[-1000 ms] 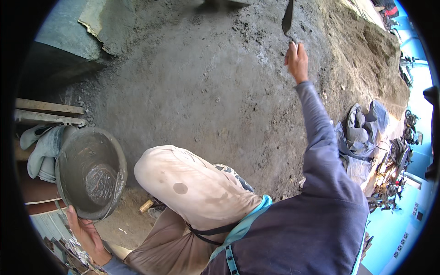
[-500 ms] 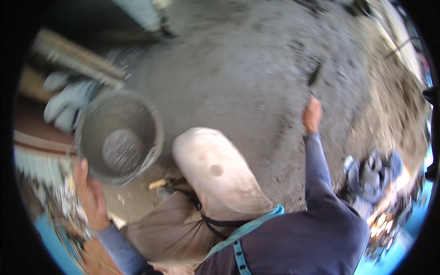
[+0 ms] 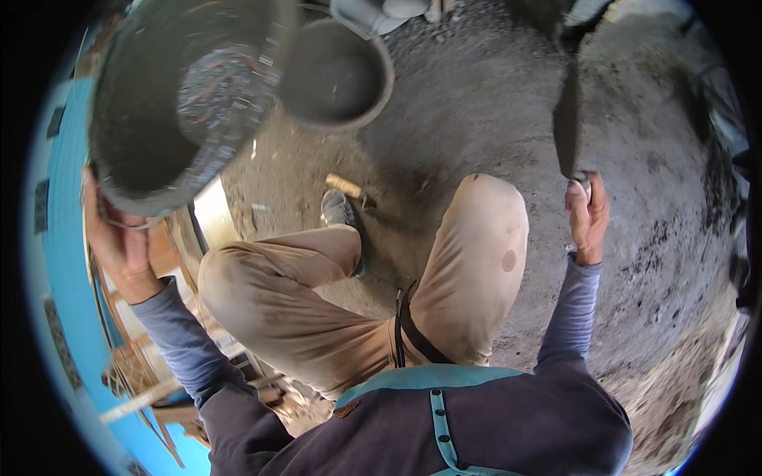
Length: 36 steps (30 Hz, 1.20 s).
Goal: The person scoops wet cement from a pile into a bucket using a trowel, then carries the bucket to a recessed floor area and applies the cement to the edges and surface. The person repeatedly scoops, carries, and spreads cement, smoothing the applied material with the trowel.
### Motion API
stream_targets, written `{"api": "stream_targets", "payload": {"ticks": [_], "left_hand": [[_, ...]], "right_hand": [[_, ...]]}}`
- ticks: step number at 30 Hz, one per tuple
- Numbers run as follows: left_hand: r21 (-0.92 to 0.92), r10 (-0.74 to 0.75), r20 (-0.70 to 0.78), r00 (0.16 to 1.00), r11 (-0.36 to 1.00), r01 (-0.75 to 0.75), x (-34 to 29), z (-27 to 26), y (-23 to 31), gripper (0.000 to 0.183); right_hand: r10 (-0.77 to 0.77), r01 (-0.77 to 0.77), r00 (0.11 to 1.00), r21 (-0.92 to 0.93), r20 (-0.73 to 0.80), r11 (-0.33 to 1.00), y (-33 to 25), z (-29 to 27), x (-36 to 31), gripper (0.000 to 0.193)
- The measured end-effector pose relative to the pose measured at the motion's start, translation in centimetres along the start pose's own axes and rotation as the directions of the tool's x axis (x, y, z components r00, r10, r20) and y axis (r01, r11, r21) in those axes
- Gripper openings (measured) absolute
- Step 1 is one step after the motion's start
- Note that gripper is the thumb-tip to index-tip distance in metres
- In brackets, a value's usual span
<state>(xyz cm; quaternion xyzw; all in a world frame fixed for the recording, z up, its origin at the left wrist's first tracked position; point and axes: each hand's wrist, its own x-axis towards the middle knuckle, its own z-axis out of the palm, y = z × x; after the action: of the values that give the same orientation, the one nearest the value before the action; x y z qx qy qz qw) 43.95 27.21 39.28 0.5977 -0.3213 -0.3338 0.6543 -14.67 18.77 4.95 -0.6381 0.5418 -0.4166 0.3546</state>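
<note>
At the upper left, a large dark bucket (image 3: 151,103) is tilted so its inside shows, with grey wet-looking residue on its bottom. My left hand (image 3: 123,242) is closed on the bucket's near edge, by its wire handle; some fingers are hidden behind it. On the right, my right hand (image 3: 587,218) grips the handle of a trowel (image 3: 567,123), whose long dark blade points away from me over the grey ground. A second, smaller-looking dark bucket (image 3: 337,83) stands just beyond the first one.
Grey wet mortar or concrete (image 3: 468,103) spreads across the ground ahead and to the right. A wooden-handled tool (image 3: 345,186) lies beside my shoe (image 3: 337,210). Boards and scraps (image 3: 151,349) lie at the left, near a blue wall (image 3: 67,262). Pale objects (image 3: 381,12) sit at the far edge.
The view has swung left. My left hand, earlier at a bucket's rim, now holds a bucket up close and tilted. The second bucket is newly visible. The trowel remains in my right hand.
</note>
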Motion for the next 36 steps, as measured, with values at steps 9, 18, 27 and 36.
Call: {"api": "stream_targets", "payload": {"ticks": [9,18,27,36], "left_hand": [[-0.044,0.028,-0.364,0.931,0.998,-0.047,-4.0,-15.9,-5.8,0.04],[-0.252,-0.336,-0.796,0.503,0.94,0.228,-11.3,-25.3,-27.4,0.038],[-0.613,-0.616,-0.75,0.24,0.784,0.096,-17.0,-29.5,-35.2,0.04],[-0.775,-0.767,-0.626,0.14,0.631,-0.006,-17.5,-36.8,-26.7,0.042]], "right_hand": [[-0.122,0.546,0.326,-0.081,0.937,0.834,-16.9,19.0,11.0,0.027],[0.245,0.434,0.373,-0.401,0.895,0.807,-10.0,46.3,1.4,0.048],[0.029,0.544,0.598,-0.433,0.801,0.719,-3.8,52.6,-6.5,0.046],[0.043,0.508,0.599,-0.421,0.799,0.752,-12.6,56.8,-2.7,0.035]]}}
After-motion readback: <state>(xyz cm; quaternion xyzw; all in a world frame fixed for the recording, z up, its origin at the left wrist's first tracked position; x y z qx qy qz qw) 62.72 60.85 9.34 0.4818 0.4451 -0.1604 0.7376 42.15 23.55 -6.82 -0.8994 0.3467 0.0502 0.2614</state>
